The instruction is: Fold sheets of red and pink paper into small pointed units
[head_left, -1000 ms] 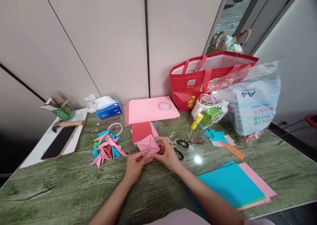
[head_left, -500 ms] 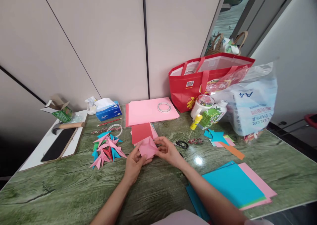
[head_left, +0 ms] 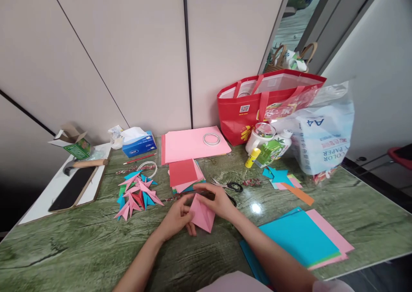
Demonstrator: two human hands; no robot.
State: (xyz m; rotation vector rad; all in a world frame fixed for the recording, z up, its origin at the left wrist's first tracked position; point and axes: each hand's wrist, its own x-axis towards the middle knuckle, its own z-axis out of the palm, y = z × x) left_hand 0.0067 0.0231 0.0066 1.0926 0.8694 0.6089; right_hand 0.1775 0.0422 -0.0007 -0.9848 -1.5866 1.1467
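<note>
A folded piece of pink paper [head_left: 203,215] is held between my two hands over the middle of the table, creased and pointed at its lower end. My left hand [head_left: 178,216] grips its left edge between thumb and fingers. At its upper right, my right hand [head_left: 216,201] pinches it, thumb laid on the paper. Just beyond my hands lies a stack of small square papers [head_left: 183,173], red on top. Scissors [head_left: 234,185] with black handles rest right of that stack. Several folded paper pieces [head_left: 138,196] in pink, blue and red are heaped to the left.
Large pink sheets [head_left: 189,144] lie at the back with a tape roll [head_left: 211,139] on them. Blue sheets [head_left: 299,238] sit by my right forearm. A glue stick [head_left: 252,158], a red bag [head_left: 233,116] and a tissue box [head_left: 139,146] stand along the back.
The pink paper has come nearer to me and turned, from a flat squarish shape to a pointed one. My right hand has moved from its right edge to its top.
</note>
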